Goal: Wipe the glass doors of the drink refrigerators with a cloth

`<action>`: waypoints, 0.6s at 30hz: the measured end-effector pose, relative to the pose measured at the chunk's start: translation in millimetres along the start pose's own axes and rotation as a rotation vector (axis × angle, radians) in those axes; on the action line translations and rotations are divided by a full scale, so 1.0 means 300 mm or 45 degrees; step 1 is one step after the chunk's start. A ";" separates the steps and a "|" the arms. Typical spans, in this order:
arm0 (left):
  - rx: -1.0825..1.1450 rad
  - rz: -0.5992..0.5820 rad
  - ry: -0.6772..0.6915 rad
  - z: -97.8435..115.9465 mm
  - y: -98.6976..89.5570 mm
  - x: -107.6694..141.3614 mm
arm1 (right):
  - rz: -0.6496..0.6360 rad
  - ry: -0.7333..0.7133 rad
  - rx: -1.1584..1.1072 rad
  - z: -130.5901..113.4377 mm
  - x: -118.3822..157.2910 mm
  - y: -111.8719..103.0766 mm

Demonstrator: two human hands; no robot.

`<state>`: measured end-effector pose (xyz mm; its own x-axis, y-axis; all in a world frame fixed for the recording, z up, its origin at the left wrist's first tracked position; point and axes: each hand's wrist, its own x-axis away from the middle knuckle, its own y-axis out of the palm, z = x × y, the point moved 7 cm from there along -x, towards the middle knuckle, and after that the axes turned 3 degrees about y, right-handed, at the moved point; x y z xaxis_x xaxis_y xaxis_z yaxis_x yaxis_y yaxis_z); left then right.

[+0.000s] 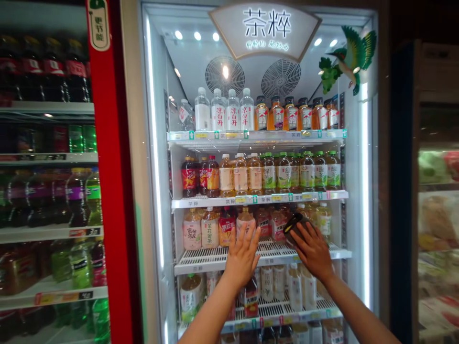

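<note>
My left hand (242, 255) is open with its fingers spread, palm forward, in front of the third shelf (211, 264) of a lit drinks cooler. It appears to lie flat on the glass door, partly covering a pink-labelled bottle (245, 215). To the right, my right hand (312, 251) presses on a folded dark grey cloth (297, 223), which has a loop-like opening with a yellowish inside. The fingers lie over the cloth, and the palm side is hidden. Behind the cloth stand red-labelled bottles (278, 223) and a pale yellow bottle (323, 220).
Rows of bottled tea (284, 172) and clear water bottles (202, 112) fill the upper shelves. A fan-shaped sign (265, 31) tops the cooler, with a green bird decoration (353, 59) at right. A red-framed cooler (114, 191) stands left, another lit display (439, 215) right.
</note>
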<state>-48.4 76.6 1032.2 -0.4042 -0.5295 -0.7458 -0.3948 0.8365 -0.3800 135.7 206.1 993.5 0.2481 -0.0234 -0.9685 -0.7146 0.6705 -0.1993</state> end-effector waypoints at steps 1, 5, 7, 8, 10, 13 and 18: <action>-0.003 0.003 0.003 -0.014 -0.003 0.009 | 0.050 0.080 0.011 0.029 -0.013 -0.007; -0.001 -0.001 0.000 -0.063 -0.008 0.029 | 0.232 0.432 0.070 0.024 -0.167 -0.003; 0.012 -0.019 0.006 -0.074 -0.006 0.033 | 0.165 0.403 0.073 -0.069 -0.231 0.025; 0.018 -0.030 0.009 -0.078 -0.005 0.036 | 0.110 0.339 0.063 -0.119 -0.239 0.039; 0.024 -0.054 0.007 -0.086 -0.005 0.046 | -0.001 0.164 0.031 -0.195 -0.203 0.055; 0.019 -0.085 0.004 -0.108 -0.009 0.075 | -0.056 -0.045 0.012 -0.195 -0.089 0.039; -0.027 -0.092 0.003 -0.167 -0.023 0.121 | 0.115 0.187 0.084 -0.075 -0.140 0.011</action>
<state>-101.6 44.4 1035.2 -0.3760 -0.5890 -0.7153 -0.4402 0.7928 -0.4215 108.1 192.6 1030.0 0.0831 -0.0658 -0.9944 -0.6843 0.7216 -0.1049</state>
